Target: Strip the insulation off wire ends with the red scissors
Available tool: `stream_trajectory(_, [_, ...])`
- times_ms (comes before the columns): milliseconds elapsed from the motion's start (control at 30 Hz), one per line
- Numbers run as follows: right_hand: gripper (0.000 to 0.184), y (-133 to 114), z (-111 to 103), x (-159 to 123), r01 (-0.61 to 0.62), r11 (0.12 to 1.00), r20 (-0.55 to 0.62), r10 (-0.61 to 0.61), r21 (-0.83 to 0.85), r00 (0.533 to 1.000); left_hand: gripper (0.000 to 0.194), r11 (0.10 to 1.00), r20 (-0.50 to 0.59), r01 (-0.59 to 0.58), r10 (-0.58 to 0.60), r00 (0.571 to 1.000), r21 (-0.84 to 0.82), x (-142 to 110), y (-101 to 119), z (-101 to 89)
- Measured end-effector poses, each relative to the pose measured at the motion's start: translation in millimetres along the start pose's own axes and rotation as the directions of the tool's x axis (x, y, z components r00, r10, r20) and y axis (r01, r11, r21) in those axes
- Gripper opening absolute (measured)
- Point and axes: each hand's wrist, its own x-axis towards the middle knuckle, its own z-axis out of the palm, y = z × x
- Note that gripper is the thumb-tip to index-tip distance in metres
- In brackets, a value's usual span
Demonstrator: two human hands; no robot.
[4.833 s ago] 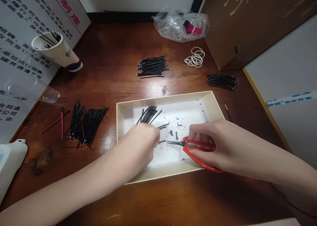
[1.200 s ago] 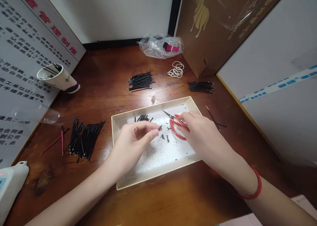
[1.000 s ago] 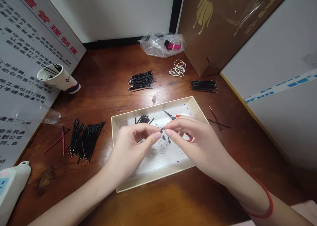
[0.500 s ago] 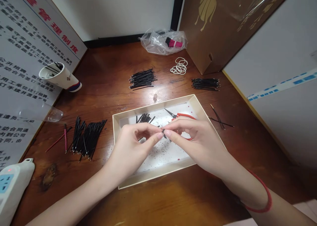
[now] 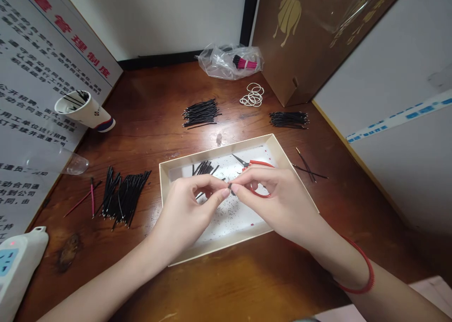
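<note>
Black insulated wire piece (image 5: 230, 186) sits pinched between the fingertips of the left hand (image 5: 187, 209) and the right hand (image 5: 273, 202), above the centre of a shallow cream cardboard tray (image 5: 215, 249). Inside the tray lie red-handled steel scissors (image 5: 261, 163), partly behind the right hand, a small bundle of black wires (image 5: 203, 168) and scattered black clippings (image 5: 229, 218). A red cord bracelet (image 5: 367, 279) encircles the right wrist. Black wire bundles (image 5: 123, 197) rest left of the tray on a brown wooden desk (image 5: 148, 82). White rubber bands (image 5: 252, 96) and a clear plastic bag (image 5: 219, 63) lie far right. At far left, a white wall sign (image 5: 70, 44) reads 管理制度 in red, above black Chinese text.
</note>
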Motion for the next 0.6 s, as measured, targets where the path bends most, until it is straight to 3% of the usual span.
stream_trajectory(200, [0.017, -2, 1, -1, -0.026, 1.0, 0.011, 0.026, -0.003, 1.0, 0.011, 0.999, 0.036, 0.036, -0.035, 0.999, -0.023, 1, 1, -0.7])
stream_trajectory(433, [0.015, -3, 3, -1, -0.082, 0.991, 0.014, 0.081, 0.109, 0.997, 0.012, 0.93, 0.177, 0.221, -0.174, 0.969, -0.295, 8, -1, -4.2])
stream_trajectory(600, [0.011, -3, 5, 1, -0.1, 0.98, 0.008, 0.101, 0.171, 0.995, 0.017, 0.863, 0.255, 0.291, -0.197, 0.947, -0.413, 10, -5, -5.7])
